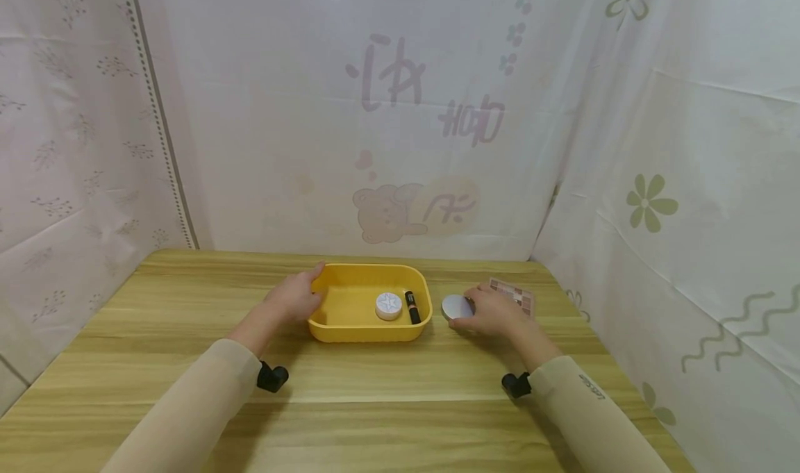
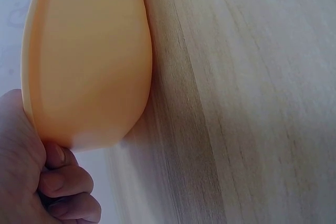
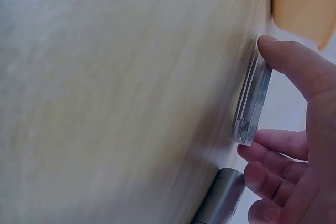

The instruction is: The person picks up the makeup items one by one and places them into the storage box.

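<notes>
Gripping the yellow tray by its left end with the left hand, near the desk back edge; pinching the round silver case with the right hand, toward the back right corner.

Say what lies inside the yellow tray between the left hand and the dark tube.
The head view shows a white round case near the tube, then bare tray floor toward the left hand.

Tray was plain yellow | round box was white, star-patterned | right compact was silver-grey | tabletop was streaked yellow-brown
</notes>
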The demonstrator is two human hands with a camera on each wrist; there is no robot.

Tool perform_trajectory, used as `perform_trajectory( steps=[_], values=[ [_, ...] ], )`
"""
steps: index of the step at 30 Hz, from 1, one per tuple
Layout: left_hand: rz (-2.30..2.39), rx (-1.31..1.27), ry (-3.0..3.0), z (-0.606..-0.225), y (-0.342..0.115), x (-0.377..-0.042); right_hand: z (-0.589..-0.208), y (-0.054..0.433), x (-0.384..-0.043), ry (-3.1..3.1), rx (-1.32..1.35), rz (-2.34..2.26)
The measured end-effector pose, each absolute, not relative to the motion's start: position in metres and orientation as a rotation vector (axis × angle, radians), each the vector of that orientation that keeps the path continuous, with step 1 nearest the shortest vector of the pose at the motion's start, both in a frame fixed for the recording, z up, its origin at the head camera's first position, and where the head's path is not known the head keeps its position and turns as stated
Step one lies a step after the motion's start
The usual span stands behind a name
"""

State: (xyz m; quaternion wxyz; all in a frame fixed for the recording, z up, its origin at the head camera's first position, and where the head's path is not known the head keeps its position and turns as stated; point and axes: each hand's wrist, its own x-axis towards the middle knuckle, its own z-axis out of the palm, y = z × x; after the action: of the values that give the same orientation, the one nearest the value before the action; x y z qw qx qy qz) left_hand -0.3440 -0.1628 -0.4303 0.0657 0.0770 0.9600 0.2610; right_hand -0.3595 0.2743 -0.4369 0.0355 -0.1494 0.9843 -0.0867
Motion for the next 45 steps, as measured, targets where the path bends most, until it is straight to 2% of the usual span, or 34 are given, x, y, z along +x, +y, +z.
perform_trajectory(
  steps=[45],
  values=[
    [0.802, 0.242, 2.888, -0.4277, -0.1633, -0.3426, -0.4315, 0.2641, -0.3616, 3.114, -0.331, -0.424]
  ],
)
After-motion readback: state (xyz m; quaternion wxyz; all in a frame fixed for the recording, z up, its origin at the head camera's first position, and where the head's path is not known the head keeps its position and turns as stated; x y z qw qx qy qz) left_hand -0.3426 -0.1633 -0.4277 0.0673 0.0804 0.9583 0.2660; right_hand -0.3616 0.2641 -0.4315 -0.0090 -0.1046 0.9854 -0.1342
